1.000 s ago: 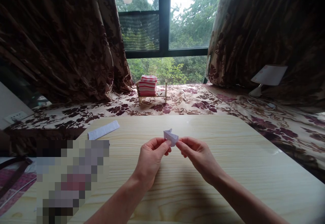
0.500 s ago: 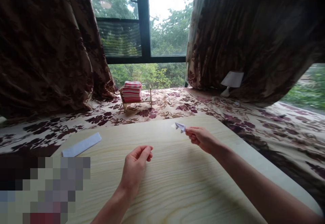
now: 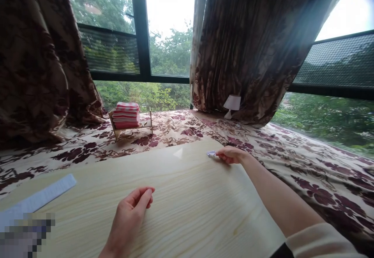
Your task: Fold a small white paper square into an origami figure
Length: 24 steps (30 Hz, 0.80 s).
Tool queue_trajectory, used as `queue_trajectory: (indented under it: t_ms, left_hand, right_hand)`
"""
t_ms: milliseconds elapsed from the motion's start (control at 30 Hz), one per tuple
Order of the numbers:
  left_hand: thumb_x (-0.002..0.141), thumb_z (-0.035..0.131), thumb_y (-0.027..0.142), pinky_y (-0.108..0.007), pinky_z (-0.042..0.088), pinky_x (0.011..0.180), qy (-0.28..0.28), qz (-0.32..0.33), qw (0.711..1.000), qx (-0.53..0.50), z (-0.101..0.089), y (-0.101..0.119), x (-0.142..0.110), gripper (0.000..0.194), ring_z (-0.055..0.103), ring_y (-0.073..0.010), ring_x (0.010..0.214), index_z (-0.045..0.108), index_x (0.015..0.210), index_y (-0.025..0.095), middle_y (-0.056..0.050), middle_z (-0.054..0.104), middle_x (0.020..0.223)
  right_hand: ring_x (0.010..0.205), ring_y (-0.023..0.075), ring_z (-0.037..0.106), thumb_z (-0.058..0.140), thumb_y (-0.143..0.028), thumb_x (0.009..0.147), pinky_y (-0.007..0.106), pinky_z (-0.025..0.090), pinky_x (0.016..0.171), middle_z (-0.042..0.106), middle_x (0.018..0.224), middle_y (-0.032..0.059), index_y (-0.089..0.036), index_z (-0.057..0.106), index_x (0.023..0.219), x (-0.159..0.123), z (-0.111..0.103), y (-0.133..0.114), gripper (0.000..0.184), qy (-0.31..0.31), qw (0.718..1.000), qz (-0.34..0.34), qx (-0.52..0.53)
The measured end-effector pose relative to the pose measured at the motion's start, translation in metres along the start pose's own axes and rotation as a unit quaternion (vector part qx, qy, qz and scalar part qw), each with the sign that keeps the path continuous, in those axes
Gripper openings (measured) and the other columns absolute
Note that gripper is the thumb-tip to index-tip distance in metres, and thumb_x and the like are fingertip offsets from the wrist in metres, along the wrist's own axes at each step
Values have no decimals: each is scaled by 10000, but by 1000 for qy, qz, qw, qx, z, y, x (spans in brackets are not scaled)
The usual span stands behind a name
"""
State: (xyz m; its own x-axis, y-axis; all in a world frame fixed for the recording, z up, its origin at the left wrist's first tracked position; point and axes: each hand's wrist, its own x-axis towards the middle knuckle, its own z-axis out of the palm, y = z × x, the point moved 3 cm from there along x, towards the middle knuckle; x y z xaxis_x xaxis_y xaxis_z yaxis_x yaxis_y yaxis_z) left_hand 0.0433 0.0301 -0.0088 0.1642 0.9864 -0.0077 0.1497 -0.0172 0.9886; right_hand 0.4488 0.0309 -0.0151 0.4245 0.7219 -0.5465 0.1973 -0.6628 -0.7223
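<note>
My right hand (image 3: 229, 154) pinches a small folded white paper plane (image 3: 211, 154) between thumb and fingers, close to the far right corner of the pale wood-grain table (image 3: 187, 207). The paper's nose points left. I cannot tell whether it touches the tabletop. Nearer to me, my left hand (image 3: 131, 211) is held over the table with its fingers curled and the thumb against the index finger. Nothing shows in its grasp. A long white strip (image 3: 43, 195), flat and narrow, lies on the table's left side.
Beyond the table spreads a floral cloth (image 3: 175, 131). On it stand a small rack (image 3: 151, 121) with folded red-and-white striped cloths (image 3: 126, 115) and a little white lamp (image 3: 233, 103). Patterned curtains (image 3: 233, 47) frame the windows. A pale triangular patch lies near the table's far edge.
The view has swung to the right, so most things sit further left. My right hand has carried the paper plane rightward toward the table corner. My left hand stays curled.
</note>
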Motion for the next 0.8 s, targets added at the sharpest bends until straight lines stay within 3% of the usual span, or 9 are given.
queue_trajectory:
  t_ms: [167, 400, 567, 800]
  left_hand:
    - [665, 638, 509, -244, 432, 653, -23, 1, 999, 29, -1, -4, 5, 370, 528, -168, 664, 672, 791, 163, -2, 597, 642]
    - [624, 656, 521, -249, 437, 634, -13, 0, 999, 30, -1, -3, 4, 375, 538, -175, 645, 681, 743, 166, 1, 587, 610]
    - [637, 654, 501, -246, 424, 643, -3, 0, 1000, 17, 0, -1, 1, 361, 534, -169, 649, 683, 762, 164, 6, 585, 609]
    - [638, 653, 490, -243, 422, 637, -1, 6, 1000, 13, 0, -1, 1, 362, 529, -167, 641, 690, 783, 160, 10, 578, 598]
  right_hand:
    - [970, 203, 587, 538, -301, 891, 403, 505, 809, 562, 1159, 87, -148, 529, 1164, 0, -1, -2, 314, 43, 998, 13, -54]
    - [970, 203, 587, 542, -301, 888, 398, 504, 811, 562, 1159, 93, -141, 533, 1159, -9, -7, 1, 315, 71, 991, 8, -109]
    - [969, 202, 587, 537, -302, 891, 403, 505, 808, 562, 1158, 86, -149, 529, 1164, -19, -12, -1, 312, 85, 988, -31, -127]
    - [969, 203, 587, 538, -302, 890, 402, 507, 803, 562, 1161, 81, -153, 530, 1164, -24, -2, -8, 312, 110, 978, -113, -136]
